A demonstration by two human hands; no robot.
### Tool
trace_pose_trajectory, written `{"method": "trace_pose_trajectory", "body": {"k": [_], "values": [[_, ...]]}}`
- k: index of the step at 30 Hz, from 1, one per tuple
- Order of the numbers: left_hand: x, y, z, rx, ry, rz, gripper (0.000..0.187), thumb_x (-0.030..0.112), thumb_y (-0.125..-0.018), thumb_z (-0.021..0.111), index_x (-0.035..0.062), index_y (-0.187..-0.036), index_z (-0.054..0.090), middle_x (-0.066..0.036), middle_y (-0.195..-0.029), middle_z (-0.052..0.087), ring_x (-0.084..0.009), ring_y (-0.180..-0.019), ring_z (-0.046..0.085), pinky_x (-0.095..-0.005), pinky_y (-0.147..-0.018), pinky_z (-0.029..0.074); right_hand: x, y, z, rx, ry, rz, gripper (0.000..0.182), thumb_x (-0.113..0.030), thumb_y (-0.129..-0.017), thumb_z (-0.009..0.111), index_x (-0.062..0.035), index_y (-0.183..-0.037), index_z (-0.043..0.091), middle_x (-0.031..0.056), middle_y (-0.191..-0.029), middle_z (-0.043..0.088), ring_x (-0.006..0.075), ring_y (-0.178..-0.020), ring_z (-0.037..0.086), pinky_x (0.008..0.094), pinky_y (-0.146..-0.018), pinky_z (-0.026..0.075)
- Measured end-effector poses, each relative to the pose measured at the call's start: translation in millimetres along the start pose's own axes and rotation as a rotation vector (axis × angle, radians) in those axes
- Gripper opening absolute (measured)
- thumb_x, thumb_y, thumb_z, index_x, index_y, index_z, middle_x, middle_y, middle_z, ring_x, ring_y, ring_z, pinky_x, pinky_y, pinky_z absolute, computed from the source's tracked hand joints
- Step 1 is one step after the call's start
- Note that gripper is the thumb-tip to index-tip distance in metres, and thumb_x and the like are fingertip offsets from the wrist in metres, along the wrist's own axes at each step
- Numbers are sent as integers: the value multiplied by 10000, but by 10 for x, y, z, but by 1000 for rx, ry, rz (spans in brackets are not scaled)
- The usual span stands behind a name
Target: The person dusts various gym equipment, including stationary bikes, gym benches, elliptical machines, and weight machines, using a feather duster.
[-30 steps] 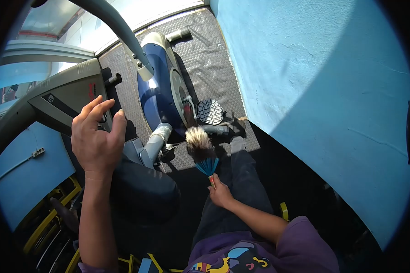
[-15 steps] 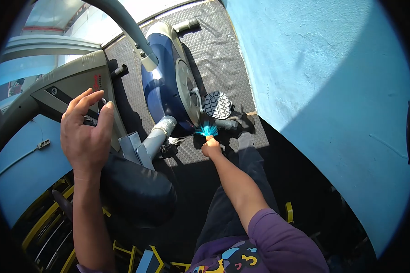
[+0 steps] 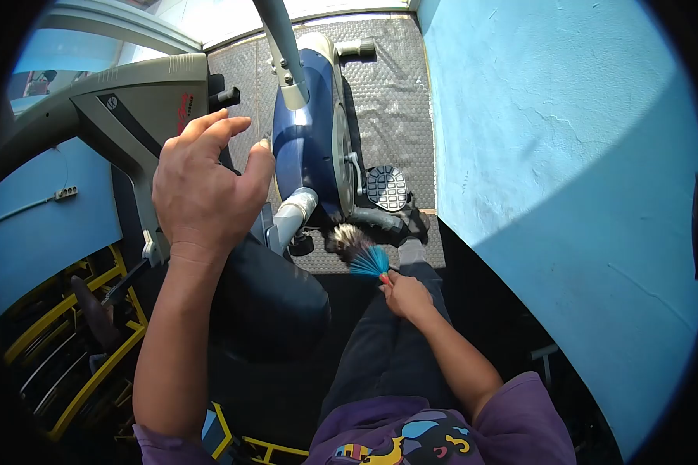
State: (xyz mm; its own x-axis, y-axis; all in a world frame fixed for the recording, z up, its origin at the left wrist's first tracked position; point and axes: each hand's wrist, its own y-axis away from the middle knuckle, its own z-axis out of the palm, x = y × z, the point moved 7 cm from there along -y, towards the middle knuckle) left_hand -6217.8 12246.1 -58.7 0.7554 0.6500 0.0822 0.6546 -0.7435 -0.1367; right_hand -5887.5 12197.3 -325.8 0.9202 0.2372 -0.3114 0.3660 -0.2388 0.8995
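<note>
My right hand (image 3: 408, 294) is closed round the short handle of a duster (image 3: 371, 262) with blue bristles, low down near the exercise bike's base. Its pale, feathery end (image 3: 350, 236) lies by the bike's rear foot. My left hand (image 3: 209, 178) is raised at the left, fingers apart and slightly bent, with nothing seen in it. Behind and beside it stands the blue exercise bike (image 3: 306, 151), with a pedal (image 3: 386, 187) on its right side.
A grey exercise machine (image 3: 147, 105) stands at the left. The black padded seat (image 3: 275, 306) is below my left hand. A light blue wall (image 3: 551, 155) closes off the right. Yellow metal frames (image 3: 93, 380) stand at lower left. The bike rests on a textured mat (image 3: 399, 101).
My right hand and the duster have moved down and right, away from the bike's body, and its pale end now shows. My left hand has shifted right in view.
</note>
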Motion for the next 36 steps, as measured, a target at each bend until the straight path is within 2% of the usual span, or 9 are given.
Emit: {"method": "trace_pose_trajectory", "body": {"k": [7,14,15,17,21,25,30,33,36], "values": [[-1,16,-8,15,3,-16,324,344,-778,660,150,-1023,748,-44,-1199,676,-255,-1077,620,-388,-936,496,-260,-707,-1183,99,669,-236,155,-181,-780,653,-119,-886,748,142,-901,726,321,-851,701,422,-752,562],[-20,-1,5,30,4,-16,347,352,-772,658,140,-1033,744,-66,-1201,675,-259,-1075,622,-403,-941,495,-166,290,-2607,221,44,-211,336,-161,-782,792,-147,-1114,747,119,-828,727,172,-671,637,333,-671,503],[-23,-2,-4,40,9,-24,347,352,-772,658,140,-1033,744,-66,-1201,675,-259,-1075,622,-403,-941,495,-26,325,-2625,209,-42,-233,331,-215,-773,803,-176,-1099,756,128,-783,710,202,-635,618,356,-654,491],[-23,-5,-4,14,-1,-18,354,352,-774,653,141,-1043,743,-75,-1225,666,-255,-1088,615,-404,-956,486,158,372,-2415,86,-88,-108,376,-67,-777,798,-63,-1146,725,54,-809,731,75,-701,579,273,-673,495],[-31,1,-18,-2,-1,-35,340,355,-797,680,152,-1065,734,-45,-1231,660,-252,-1099,599,-382,-966,473,172,431,-2020,-20,-79,-118,330,-109,-797,776,-119,-1125,741,95,-782,732,115,-681,626,294,-657,486],[-45,1,-10,29,2,-20,334,345,-786,676,153,-1053,736,-31,-1206,668,-250,-1074,600,-381,-944,482,195,372,-2261,146,-445,-294,336,-87,-844,730,-44,-1177,709,71,-942,743,93,-766,623,263,-639,485],[-67,13,-23,50,51,-37,330,332,-770,682,150,-1040,737,-32,-1209,669,-248,-1064,601,-385,-937,484,-92,-139,-2109,24,-449,-152,337,7,-859,708,-3,-1195,691,11,-940,710,51,-762,570,219,-685,468],[-72,10,-29,31,43,-53,334,329,-765,680,149,-1041,737,-31,-1214,668,-247,-1067,601,-384,-939,485,-296,-531,-1864,-124,-545,-260,321,-90,-905,710,8,-1209,679,-6,-948,711,51,-793,570,229,-716,471],[-74,29,-18,25,37,-50,333,329,-768,672,149,-1040,736,-27,-1215,667,-243,-1071,600,-384,-944,484,-320,-1065,-1894,80,-506,-403,351,-147,-904,724,-21,-1227,677,-46,-930,690,42,-783,523,244,-722,456]]}}
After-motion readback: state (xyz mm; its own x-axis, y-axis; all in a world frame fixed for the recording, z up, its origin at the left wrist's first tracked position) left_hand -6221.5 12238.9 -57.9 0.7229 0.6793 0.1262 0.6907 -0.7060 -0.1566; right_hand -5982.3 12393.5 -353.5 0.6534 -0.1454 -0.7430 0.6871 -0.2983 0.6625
